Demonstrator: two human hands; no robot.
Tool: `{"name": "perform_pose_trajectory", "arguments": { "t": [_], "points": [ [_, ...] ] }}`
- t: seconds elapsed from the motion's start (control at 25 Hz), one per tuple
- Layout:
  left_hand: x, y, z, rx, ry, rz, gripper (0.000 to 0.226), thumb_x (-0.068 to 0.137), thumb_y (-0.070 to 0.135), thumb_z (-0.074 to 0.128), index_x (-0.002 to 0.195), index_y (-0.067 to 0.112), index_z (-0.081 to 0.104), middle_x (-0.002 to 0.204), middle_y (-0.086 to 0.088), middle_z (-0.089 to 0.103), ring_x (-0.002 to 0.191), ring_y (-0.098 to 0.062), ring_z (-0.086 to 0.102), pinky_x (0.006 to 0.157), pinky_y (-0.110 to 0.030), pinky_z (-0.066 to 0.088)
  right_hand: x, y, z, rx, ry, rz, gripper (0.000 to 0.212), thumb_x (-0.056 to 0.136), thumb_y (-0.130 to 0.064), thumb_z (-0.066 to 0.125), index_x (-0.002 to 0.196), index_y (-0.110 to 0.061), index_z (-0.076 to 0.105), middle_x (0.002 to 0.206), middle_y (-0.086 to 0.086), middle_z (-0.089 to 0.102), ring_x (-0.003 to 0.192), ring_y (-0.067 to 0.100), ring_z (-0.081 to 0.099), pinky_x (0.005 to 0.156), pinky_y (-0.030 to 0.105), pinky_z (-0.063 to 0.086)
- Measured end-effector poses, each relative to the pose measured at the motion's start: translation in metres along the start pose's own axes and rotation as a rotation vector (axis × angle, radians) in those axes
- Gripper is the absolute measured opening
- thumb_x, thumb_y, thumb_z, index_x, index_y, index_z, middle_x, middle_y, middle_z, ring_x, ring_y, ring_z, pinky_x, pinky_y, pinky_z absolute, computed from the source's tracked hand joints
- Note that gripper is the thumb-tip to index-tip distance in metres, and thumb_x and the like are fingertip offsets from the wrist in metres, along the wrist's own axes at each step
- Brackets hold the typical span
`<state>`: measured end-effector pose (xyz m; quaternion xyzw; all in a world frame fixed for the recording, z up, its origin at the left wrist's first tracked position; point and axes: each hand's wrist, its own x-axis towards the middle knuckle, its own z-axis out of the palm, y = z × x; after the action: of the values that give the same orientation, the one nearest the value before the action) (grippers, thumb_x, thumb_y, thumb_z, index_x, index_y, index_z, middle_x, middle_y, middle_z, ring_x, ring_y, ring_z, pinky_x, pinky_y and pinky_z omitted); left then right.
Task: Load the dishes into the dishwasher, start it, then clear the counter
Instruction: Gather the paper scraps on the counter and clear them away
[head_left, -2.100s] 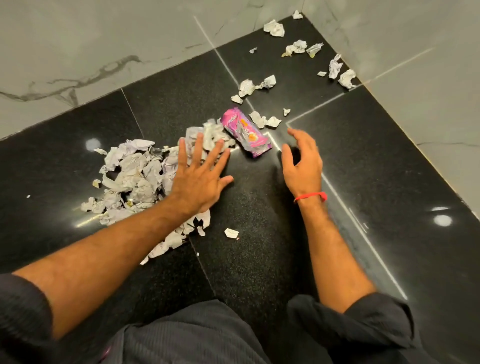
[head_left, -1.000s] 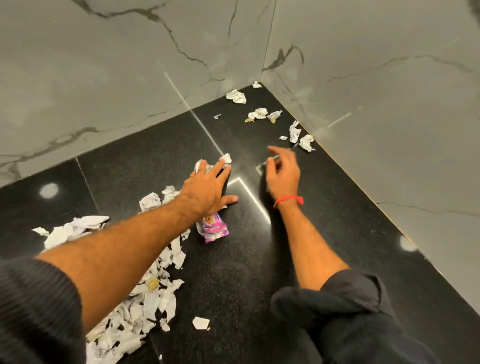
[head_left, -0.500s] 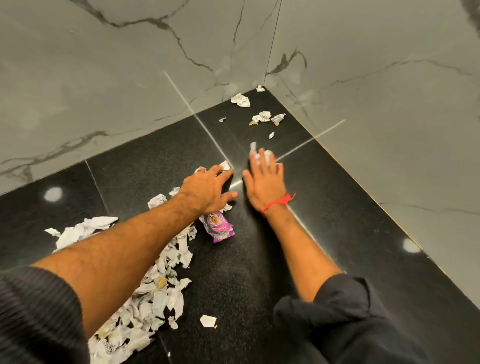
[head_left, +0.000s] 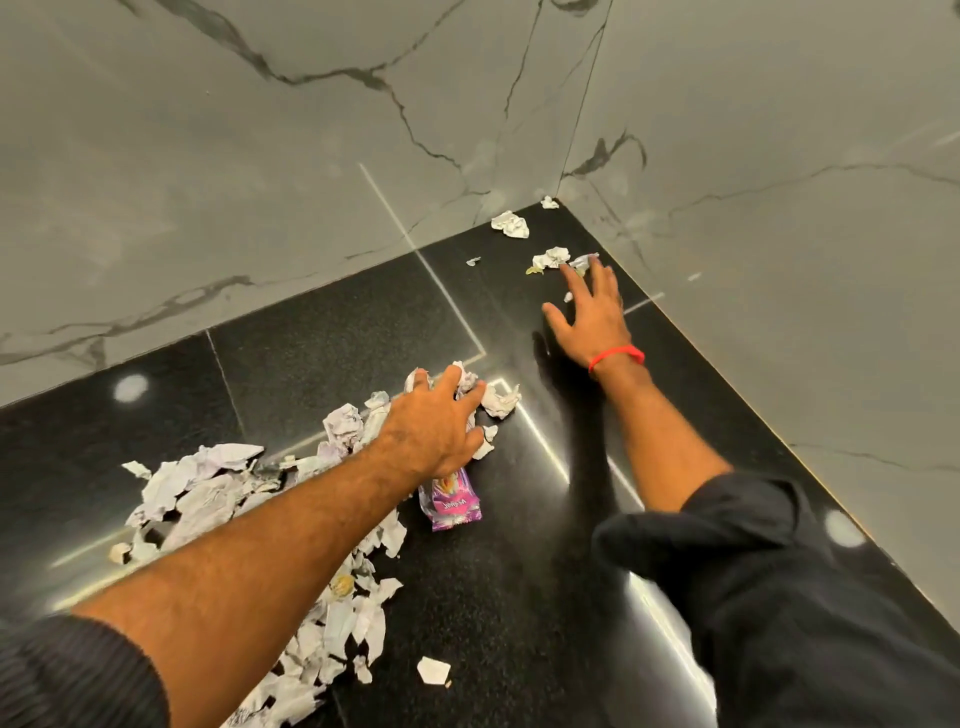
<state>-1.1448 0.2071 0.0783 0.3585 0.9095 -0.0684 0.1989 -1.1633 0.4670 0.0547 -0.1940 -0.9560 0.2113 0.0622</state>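
A heap of crumpled white paper scraps (head_left: 208, 488) lies on the black stone counter (head_left: 322, 338), running from the left down to the front. My left hand (head_left: 436, 421) rests flat, fingers spread, on the heap's far end, over scraps and the top of a pink snack wrapper (head_left: 452, 501). My right hand (head_left: 592, 312), with a red thread at the wrist, reaches toward the back corner with straight fingers on the counter. Its fingertips touch loose scraps (head_left: 553, 257) there. More scraps (head_left: 511, 223) lie deeper in the corner.
Grey marble walls (head_left: 260, 156) close the counter at the back and on the right, meeting in a corner. A single scrap (head_left: 434, 670) lies near the front. Bright light spots reflect off the polished stone.
My right hand has moved away from the heap and reached out toward the scraps in the back corner. My left hand stays on the heap by the pink wrapper.
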Motion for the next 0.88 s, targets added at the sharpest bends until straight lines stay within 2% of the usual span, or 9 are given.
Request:
{"name": "perform_pose_trajectory", "arguments": {
  "t": [0.08,0.16,0.24,0.36,0.48,0.6,0.68,0.76,0.88],
  "points": [
    [0.001,-0.004,-0.001,-0.002,-0.015,0.004,0.067,0.101,0.057,0.032,0.159,0.033,0.007,0.162,-0.004,0.01,0.148,-0.043,0.018,0.106,-0.053,0.046,0.037,0.002,0.005,-0.112,-0.146,-0.032,0.068,0.096,-0.052,0.047,0.155,-0.033,0.018,0.165,0.007,-0.003,0.151,0.034,-0.004,0.122,0.05,0.005],
    [0.001,-0.006,-0.001,0.0,-0.005,0.01,0.068,0.101,0.057,0.032,0.159,0.034,0.006,0.16,-0.004,0.012,0.149,-0.043,0.016,0.104,-0.053,0.048,0.059,-0.006,0.017,-0.166,-0.244,-0.022,0.07,0.097,-0.061,0.036,0.156,-0.032,0.012,0.165,0.003,-0.007,0.151,0.032,-0.008,0.122,0.053,0.001],
    [0.001,-0.007,-0.001,0.006,0.007,0.018,0.068,0.101,0.058,0.031,0.159,0.034,0.006,0.16,-0.005,0.012,0.149,-0.042,0.015,0.103,-0.053,0.049,0.06,-0.02,0.031,-0.22,-0.253,0.005,0.073,0.096,-0.066,0.024,0.157,-0.029,0.01,0.165,0.002,-0.004,0.151,0.032,-0.007,0.121,0.053,-0.003],
    [0.001,-0.008,-0.004,0.02,-0.023,0.012,0.066,0.101,0.058,0.025,0.16,0.034,0.007,0.161,-0.005,0.012,0.148,-0.043,0.017,0.106,-0.051,0.047,0.02,-0.04,0.047,-0.215,-0.21,-0.106,0.068,0.099,-0.063,0.017,0.156,-0.026,0.013,0.165,0.001,0.001,0.151,0.03,-0.004,0.122,0.05,-0.002],
    [0.001,-0.01,-0.012,-0.007,-0.042,0.044,0.058,0.103,0.054,0.023,0.156,0.032,0.022,0.153,-0.007,0.026,0.139,-0.04,0.033,0.102,-0.05,0.048,-0.031,-0.057,0.05,-0.08,-0.223,-0.164,0.06,0.101,-0.052,0.009,0.155,-0.028,0.02,0.165,-0.003,0.006,0.152,0.024,-0.002,0.122,0.049,-0.002],
    [-0.007,-0.019,-0.027,-0.177,0.118,0.041,0.038,0.103,0.042,0.031,0.133,0.023,0.044,0.13,-0.006,0.049,0.111,-0.029,0.058,0.087,-0.047,0.052,-0.079,-0.084,0.053,0.186,-0.262,-0.14,0.06,0.1,-0.045,0.004,0.152,-0.031,0.031,0.161,-0.008,0.024,0.151,0.012,0.009,0.122,0.044,-0.007],
    [-0.014,-0.022,-0.026,-0.231,0.283,0.009,0.03,0.102,0.036,0.039,0.13,0.024,0.042,0.127,-0.005,0.054,0.107,-0.029,0.062,0.085,-0.049,0.052,-0.108,-0.096,0.055,0.582,-0.195,-0.074,0.046,0.105,-0.037,0.019,0.142,-0.033,0.046,0.149,-0.01,0.046,0.143,0.003,0.03,0.123,0.038,0.001],
    [-0.017,-0.02,-0.019,-0.162,0.358,0.006,0.042,0.1,0.036,0.048,0.139,0.03,0.035,0.143,-0.005,0.045,0.124,-0.029,0.055,0.092,-0.052,0.052,-0.122,-0.099,0.055,0.831,-0.026,-0.043,0.033,0.104,-0.026,0.036,0.126,-0.028,0.06,0.132,-0.011,0.059,0.129,0.005,0.047,0.116,0.035,0.026],
    [-0.006,-0.008,-0.015,-0.115,0.31,0.001,0.052,0.102,0.043,0.045,0.148,0.032,0.025,0.165,-0.004,0.021,0.149,-0.031,0.026,0.109,-0.058,0.039,-0.099,-0.088,0.037,0.742,0.239,-0.015,0.025,0.097,-0.018,0.043,0.106,-0.019,0.066,0.114,-0.004,0.063,0.112,0.015,0.053,0.097,0.022,0.036]
  ]
}}
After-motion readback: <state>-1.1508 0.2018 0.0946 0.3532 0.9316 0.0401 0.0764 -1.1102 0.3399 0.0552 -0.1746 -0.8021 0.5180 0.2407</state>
